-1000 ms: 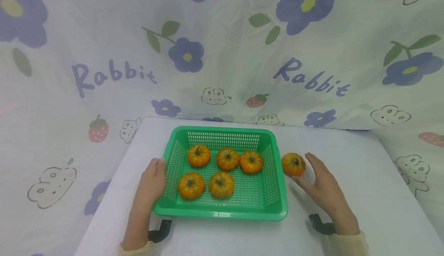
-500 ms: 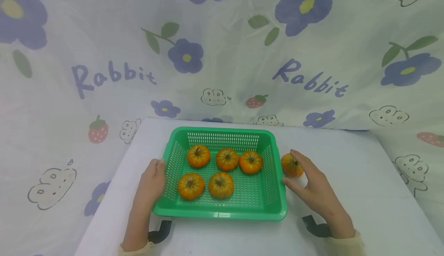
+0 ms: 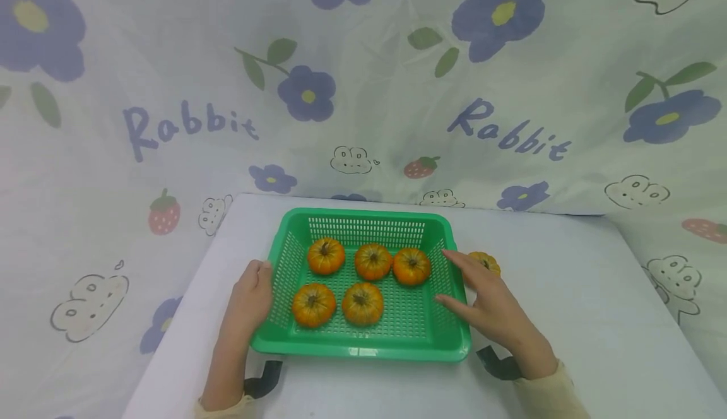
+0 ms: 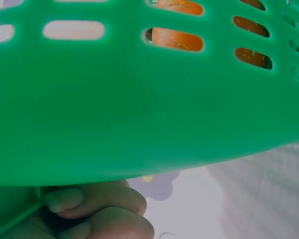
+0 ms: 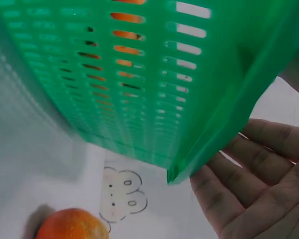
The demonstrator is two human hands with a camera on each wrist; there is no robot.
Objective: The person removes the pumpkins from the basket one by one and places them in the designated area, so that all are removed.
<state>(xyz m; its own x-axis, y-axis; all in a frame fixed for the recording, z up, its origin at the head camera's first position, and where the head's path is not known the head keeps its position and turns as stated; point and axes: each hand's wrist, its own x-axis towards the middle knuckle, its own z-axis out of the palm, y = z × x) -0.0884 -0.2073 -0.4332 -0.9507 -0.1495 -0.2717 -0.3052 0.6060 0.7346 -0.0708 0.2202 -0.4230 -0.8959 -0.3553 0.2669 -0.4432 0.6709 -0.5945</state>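
A green plastic basket [image 3: 360, 351] stands on the table, with several small orange pumpkins [image 3: 362, 303] lying in it. My left hand [image 3: 252, 296] grips the basket's left rim. In the left wrist view, its curled fingers [image 4: 107, 211] show beneath that rim. Over the right rim is my right hand [image 3: 495, 305], its thumb and fingers spread and nothing held. The right wrist view shows this hand's fingers [image 5: 239, 181] extended at the rim; whether they touch it I cannot tell. Outside the basket, one pumpkin [image 3: 487, 260] sits on the table, partly hidden behind the right hand.
The white tabletop [image 3: 579, 293] extends to the right and in front of the basket. Behind it hangs a pale cloth [image 3: 386, 103] printed with flowers, rabbits and strawberries. Dark curved pieces [image 3: 264, 379] sit at both wrists.
My right hand has moved left, away from the pumpkin outside the basket, and now reaches over the right rim. That pumpkin stays on the table. The left hand keeps its hold.
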